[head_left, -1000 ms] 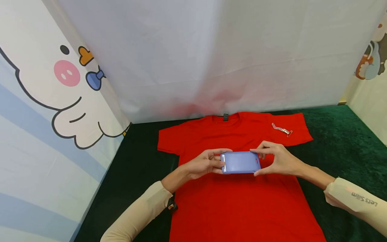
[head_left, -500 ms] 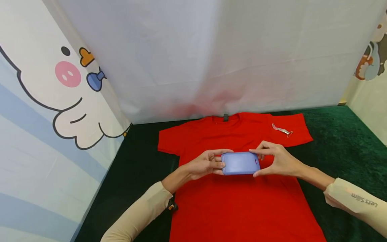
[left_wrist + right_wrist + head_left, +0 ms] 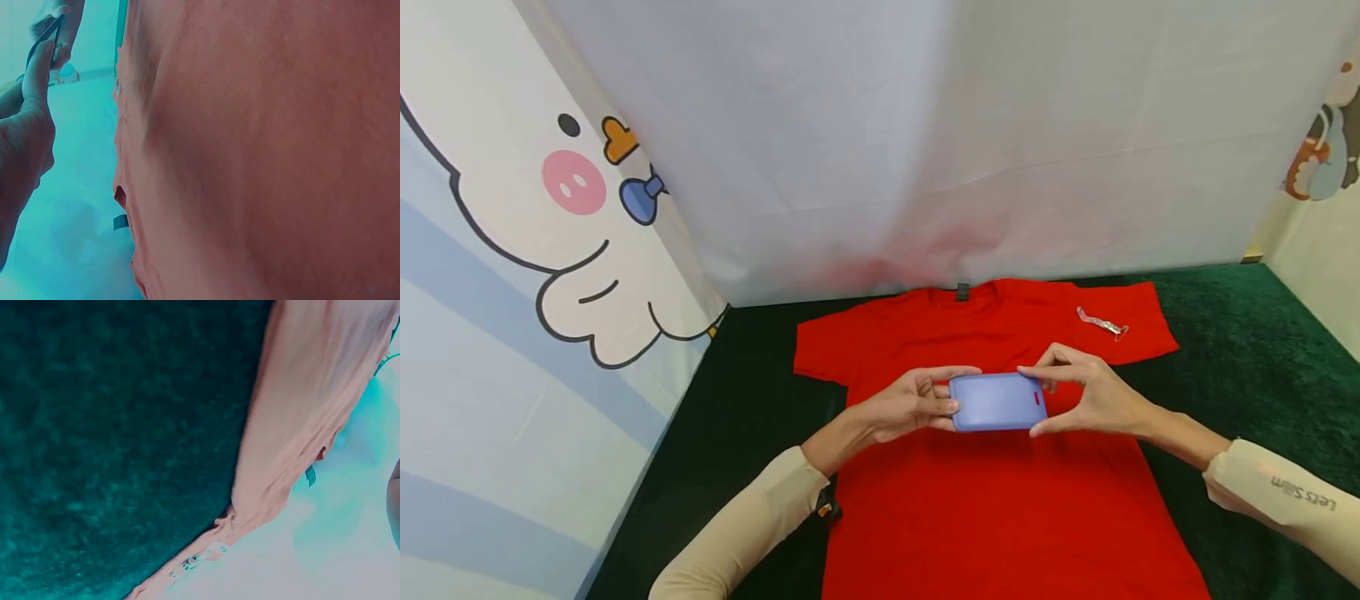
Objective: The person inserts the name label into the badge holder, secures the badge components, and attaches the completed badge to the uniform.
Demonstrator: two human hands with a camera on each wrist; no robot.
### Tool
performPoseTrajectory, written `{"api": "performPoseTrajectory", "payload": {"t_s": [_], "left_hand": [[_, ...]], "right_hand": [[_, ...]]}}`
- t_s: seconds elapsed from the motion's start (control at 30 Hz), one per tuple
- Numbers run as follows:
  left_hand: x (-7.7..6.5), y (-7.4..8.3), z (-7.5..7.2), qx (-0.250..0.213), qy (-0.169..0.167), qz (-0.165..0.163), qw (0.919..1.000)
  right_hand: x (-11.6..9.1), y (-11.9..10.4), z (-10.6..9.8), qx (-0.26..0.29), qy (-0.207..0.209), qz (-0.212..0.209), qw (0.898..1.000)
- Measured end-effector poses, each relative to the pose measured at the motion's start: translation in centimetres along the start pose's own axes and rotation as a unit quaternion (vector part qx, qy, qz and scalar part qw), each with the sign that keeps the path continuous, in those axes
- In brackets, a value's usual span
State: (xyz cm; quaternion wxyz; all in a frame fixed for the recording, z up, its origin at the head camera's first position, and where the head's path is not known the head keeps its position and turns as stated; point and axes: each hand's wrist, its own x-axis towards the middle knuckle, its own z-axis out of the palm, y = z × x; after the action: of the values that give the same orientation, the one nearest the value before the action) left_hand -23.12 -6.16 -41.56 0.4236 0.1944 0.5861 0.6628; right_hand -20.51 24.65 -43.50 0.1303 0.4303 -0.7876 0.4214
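A flat blue plastic card holder (image 3: 997, 402), with a small slot near its right end, is held level above a red T-shirt (image 3: 1000, 508). My left hand (image 3: 910, 406) grips its left end, thumb on the front face and other fingers behind or along the top edge. At the right end, my right hand (image 3: 1086, 392) pinches it between thumb at the lower corner and index finger at the upper one. In the left wrist view the card holder (image 3: 42, 39) appears thin and edge-on between both hands. Only a sliver of hand shows in the right wrist view.
A silver clip with a clear strap (image 3: 1102, 322) lies on the shirt's right sleeve. The shirt is spread flat on a dark green cloth (image 3: 1247, 350). A white curtain (image 3: 1000, 142) rises behind, and a cartoon-printed panel (image 3: 497, 250) stands at left.
A white strip at the card holder's left end, visible a second ago, no longer shows. Both hands keep nearly the same place and hold.
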Motion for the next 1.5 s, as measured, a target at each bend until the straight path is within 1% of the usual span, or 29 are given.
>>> {"api": "performPoseTrajectory", "payload": {"t_s": [0.13, 0.2, 0.37, 0.5, 0.63, 0.7, 0.87, 0.93, 1.03, 1.17, 1.27, 1.37, 1.5], "left_hand": [[-0.1, 0.0, -0.1, -0.003, 0.009, 0.004, 0.9999], [-0.1, -0.1, -0.1, 0.006, 0.011, 0.007, 0.9999], [-0.4, -0.6, 0.0, 0.045, 0.013, 0.008, 0.9989], [-0.5, -0.6, 0.1, 0.066, 0.019, 0.005, 0.9976], [-0.4, -0.7, 0.4, 0.089, 0.021, 0.012, 0.9958], [-0.4, -0.7, 0.5, 0.106, 0.022, 0.017, 0.9940], [-0.3, -0.9, 0.9, 0.144, 0.041, 0.031, 0.9882], [-0.2, -0.9, 0.9, 0.146, 0.050, 0.036, 0.9873], [-0.2, -1.1, 0.9, 0.136, 0.061, 0.044, 0.9879], [-0.4, -1.4, 0.7, 0.128, 0.068, 0.042, 0.9886], [-0.6, -1.5, 0.5, 0.128, 0.071, 0.039, 0.9886], [-0.7, -1.5, 0.3, 0.131, 0.080, 0.039, 0.9874], [-0.8, -1.5, -0.1, 0.138, 0.089, 0.037, 0.9858]], "right_hand": [[0.4, 0.0, -0.2, 0.004, -0.006, -0.002, 1.000], [0.6, 0.0, -0.3, 0.001, -0.010, -0.002, 1.000], [0.6, 0.0, 0.1, -0.004, -0.011, 0.004, 1.000], [0.4, -0.1, 0.3, -0.009, -0.007, 0.012, 1.000], [0.2, -0.2, 0.3, -0.011, -0.006, 0.022, 1.000], [0.3, -0.3, 0.4, -0.011, -0.007, 0.029, 0.999], [0.5, -0.4, 0.6, -0.012, -0.006, 0.030, 0.999], [0.5, -0.3, 0.6, -0.013, -0.006, 0.030, 0.999], [0.4, -0.4, 0.6, -0.012, -0.015, 0.043, 0.999], [0.1, -0.4, 0.4, -0.012, -0.041, 0.063, 0.997], [-0.2, -0.1, 0.0, -0.018, -0.048, 0.061, 0.997], [-0.5, 0.6, -1.0, -0.031, -0.033, 0.055, 0.997], [-0.8, 2.2, -2.8, -0.065, 0.006, 0.059, 0.996]]}}
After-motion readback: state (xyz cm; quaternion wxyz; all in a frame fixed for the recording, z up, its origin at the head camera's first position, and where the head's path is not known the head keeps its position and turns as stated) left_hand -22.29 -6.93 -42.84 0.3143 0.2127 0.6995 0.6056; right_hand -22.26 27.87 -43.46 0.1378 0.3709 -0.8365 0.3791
